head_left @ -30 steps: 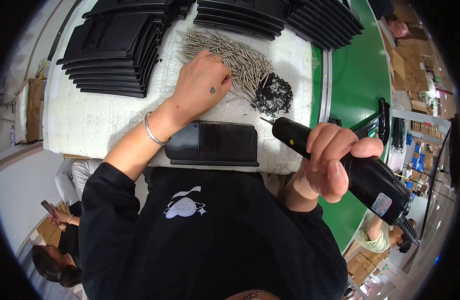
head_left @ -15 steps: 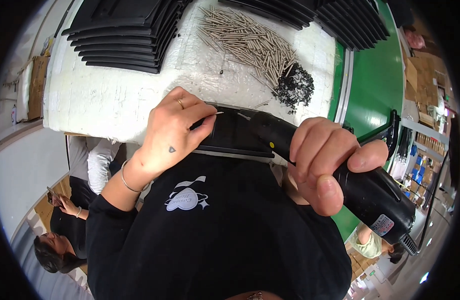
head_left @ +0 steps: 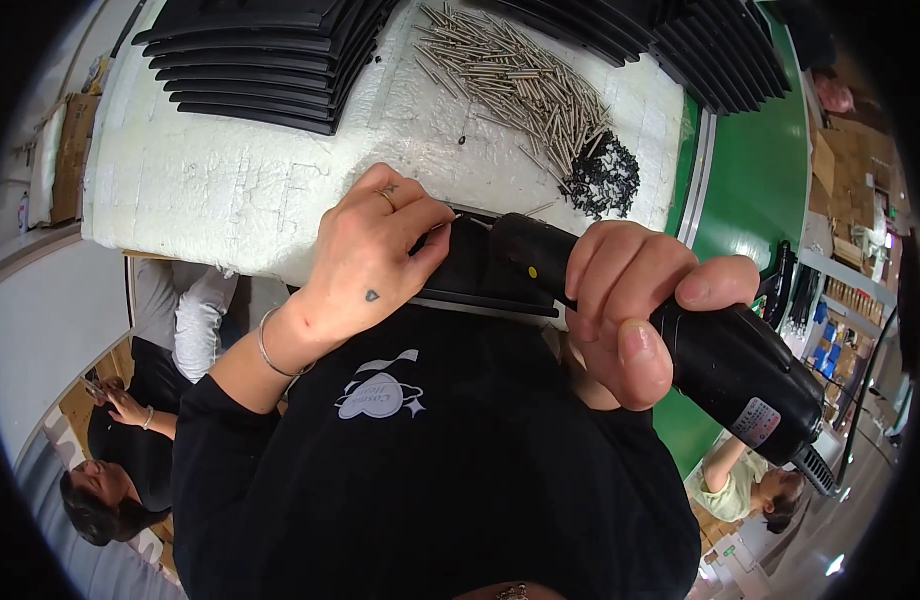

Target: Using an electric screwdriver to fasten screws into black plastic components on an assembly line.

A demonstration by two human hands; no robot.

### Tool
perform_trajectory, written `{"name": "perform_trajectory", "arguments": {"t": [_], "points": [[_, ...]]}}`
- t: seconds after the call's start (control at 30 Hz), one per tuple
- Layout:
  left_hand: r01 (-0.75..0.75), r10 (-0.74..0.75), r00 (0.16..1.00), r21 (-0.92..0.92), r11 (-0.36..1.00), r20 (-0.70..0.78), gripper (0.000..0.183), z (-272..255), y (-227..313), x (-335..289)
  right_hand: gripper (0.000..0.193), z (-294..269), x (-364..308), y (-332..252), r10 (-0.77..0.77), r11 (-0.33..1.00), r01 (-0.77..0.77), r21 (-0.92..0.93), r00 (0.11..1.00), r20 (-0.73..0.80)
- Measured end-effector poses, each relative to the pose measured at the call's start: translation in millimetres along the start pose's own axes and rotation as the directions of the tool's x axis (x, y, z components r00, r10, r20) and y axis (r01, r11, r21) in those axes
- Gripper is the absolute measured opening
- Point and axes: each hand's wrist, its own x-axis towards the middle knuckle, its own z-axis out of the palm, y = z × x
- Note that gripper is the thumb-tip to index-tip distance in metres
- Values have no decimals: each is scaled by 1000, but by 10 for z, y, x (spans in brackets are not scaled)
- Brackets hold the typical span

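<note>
The right hand (head_left: 628, 278) is bringing its gripped black cylindrical screwdriver (head_left: 740, 370) within reach of the left hand's (head_left: 378, 250) pinched thin silver pin (head_left: 458, 216).

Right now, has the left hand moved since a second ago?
Yes, the left hand moved off the metal pins, toward the black shirt, to the black panel.

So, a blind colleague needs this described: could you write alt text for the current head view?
A person's right hand holds a black power tool pointed toward their left hand, which is bent over a dark panel on a white surface. Beyond are piled silver rods, small black pieces and stacked black panels.
</note>
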Motion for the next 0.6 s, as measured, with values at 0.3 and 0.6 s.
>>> {"name": "perform_trajectory", "arguments": {"t": [0.3, 0.6], "points": [[-17, 17, 1000, -15, 1000, -21, 14, 20, -29, -1, 39, 115, 44, 62, 32, 996, -33, -87, 999, -10], [-58, 57, 998, -54, 997, -20, 13, 33, -73, -52, 34, 186, 356, -2, 214, 955, -138, -264, 934, 286]]}}
